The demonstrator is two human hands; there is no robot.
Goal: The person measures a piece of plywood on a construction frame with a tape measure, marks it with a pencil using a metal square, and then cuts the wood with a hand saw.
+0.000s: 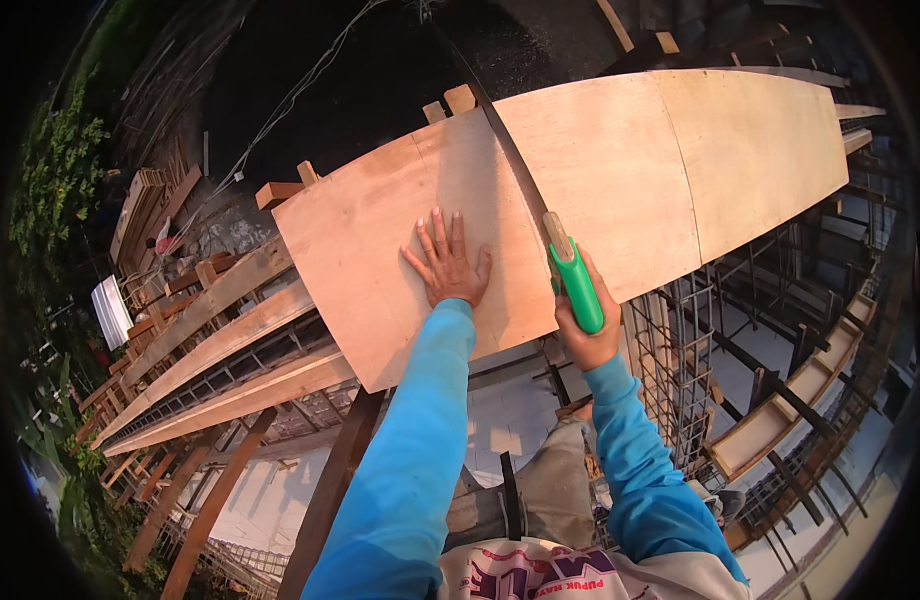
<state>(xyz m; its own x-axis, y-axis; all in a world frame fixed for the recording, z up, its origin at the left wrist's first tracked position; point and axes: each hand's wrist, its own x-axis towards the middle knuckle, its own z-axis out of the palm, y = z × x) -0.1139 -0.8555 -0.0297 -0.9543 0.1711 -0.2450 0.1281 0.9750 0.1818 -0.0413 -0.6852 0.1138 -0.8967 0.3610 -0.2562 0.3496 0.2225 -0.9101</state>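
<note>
Only the head view to go on here. Label-wise there's not much: a white ribbed sheet (111, 311) sits way out at 9 o'clock by the stacked timber (150, 215), and the person's white shirt (540, 575) at 6 o'clock has pink and purple print on it. The main thing is a big pale plywood sheet (620, 170), pinkish-tan, with faint seam lines across it, running from centre out to 2 o'clock over wooden beams (230, 345). The left hand (448, 265) lies flat on the sheet just left of centre, fingers spread apart and pressed onto the wood, pointing to 12. The right hand (585, 325) is just right of it at the sheet's near edge, fingers wrapped tight around the green handle of a handsaw (577, 285). The dark blade runs from the handle up toward 12 o'clock across the plywood; probably sitting in a cut, but I can't tell for sure. Rebar cages (680, 370) stand below at 4 o'clock.
</note>
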